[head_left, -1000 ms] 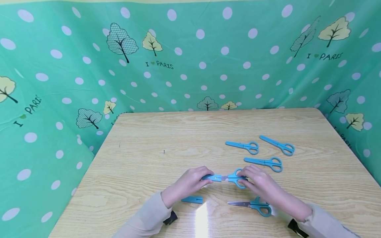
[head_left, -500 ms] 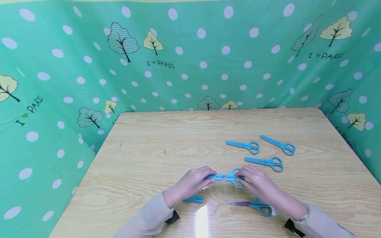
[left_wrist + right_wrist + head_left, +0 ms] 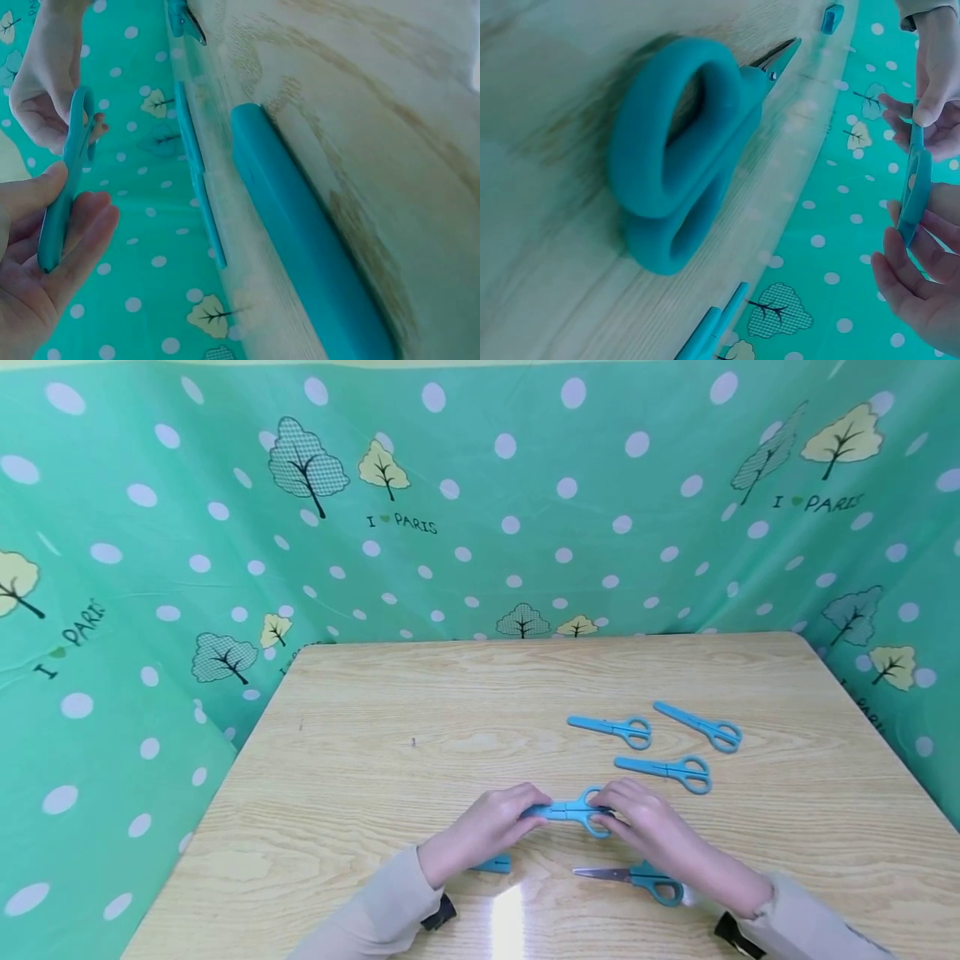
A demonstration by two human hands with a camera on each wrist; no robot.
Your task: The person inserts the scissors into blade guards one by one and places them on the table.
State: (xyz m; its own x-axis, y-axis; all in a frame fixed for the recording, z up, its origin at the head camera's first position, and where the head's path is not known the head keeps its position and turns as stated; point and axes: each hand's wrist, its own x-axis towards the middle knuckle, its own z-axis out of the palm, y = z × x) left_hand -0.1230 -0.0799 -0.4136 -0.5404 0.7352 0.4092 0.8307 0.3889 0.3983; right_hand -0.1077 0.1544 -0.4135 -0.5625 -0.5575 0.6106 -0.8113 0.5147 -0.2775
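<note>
Between my hands is a pair of blue scissors (image 3: 579, 812), held level above the table, its blades inside a blue blade cover (image 3: 553, 811). No bare metal shows between cover and handles. My left hand (image 3: 491, 827) pinches the cover between thumb and fingers, also visible in the left wrist view on the cover (image 3: 58, 225). My right hand (image 3: 651, 820) grips the handle loops, partly hiding them. Below the right hand lie uncovered scissors (image 3: 654, 882), blades pointing left. A loose blade cover (image 3: 495, 863) lies by my left wrist, partly hidden by the arm.
Farther back on the right lie three covered blue scissors: one at the back left (image 3: 600, 725), one at the back right (image 3: 693, 723) and one nearer (image 3: 652, 767). The wooden table (image 3: 360, 718) meets a green dotted curtain (image 3: 465, 568) behind and at the sides.
The strip of bare blade between cover and handles has disappeared as the cover and scissors came together. My left hand has shifted slightly right, my right hand slightly left.
</note>
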